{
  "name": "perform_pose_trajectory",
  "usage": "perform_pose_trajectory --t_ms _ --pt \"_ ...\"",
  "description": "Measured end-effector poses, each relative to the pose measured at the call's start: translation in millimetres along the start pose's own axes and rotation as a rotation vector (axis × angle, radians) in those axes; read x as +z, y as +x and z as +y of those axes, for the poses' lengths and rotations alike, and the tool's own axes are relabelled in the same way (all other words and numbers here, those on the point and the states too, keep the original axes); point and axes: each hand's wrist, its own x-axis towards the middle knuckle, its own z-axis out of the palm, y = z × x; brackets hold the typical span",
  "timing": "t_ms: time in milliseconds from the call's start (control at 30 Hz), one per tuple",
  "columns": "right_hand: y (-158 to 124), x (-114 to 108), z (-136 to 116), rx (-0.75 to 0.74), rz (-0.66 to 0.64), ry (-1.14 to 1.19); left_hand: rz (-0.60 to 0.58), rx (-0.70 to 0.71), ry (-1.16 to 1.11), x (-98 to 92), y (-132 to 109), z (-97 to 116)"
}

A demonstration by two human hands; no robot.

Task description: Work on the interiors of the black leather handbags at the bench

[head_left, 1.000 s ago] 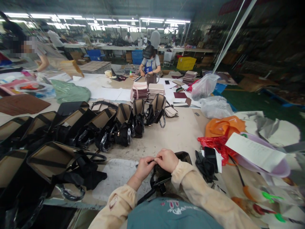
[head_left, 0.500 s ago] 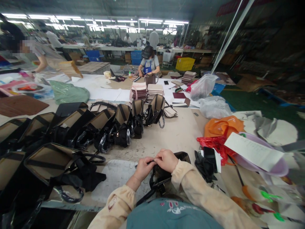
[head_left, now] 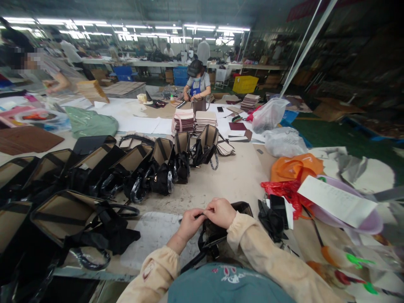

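A black handbag (head_left: 215,236) stands with its mouth up at the table's near edge, right in front of my body. My left hand (head_left: 190,224) is closed in a pinch at the bag's far left edge, thumb and forefinger on a thin dark strip of it. My right hand (head_left: 220,211) pinches the same spot from the other side, so the fingertips of both nearly meet. The right hand and its sleeve cover part of the bag's opening. Just right of the bag lie folded black pieces (head_left: 274,219).
Several unfinished black bags (head_left: 160,168) with tan linings crowd the left side. On the right are an orange bag (head_left: 293,166), a lilac basin (head_left: 372,221) under a paper sheet, and bottles (head_left: 334,254). Across the table a co-worker (head_left: 197,82) sits behind stacked panels (head_left: 205,122).
My hands stay almost still at the bag's edge. At the far left, a co-worker's arm has lifted slightly.
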Motion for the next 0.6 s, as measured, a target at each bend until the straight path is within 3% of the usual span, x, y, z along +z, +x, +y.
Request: perform_pose_trajectory --t_ms 600 --pt "0.4 2.3 0.6 0.007 0.000 0.025 0.002 -0.008 0.003 0.7 0.3 -2.2"
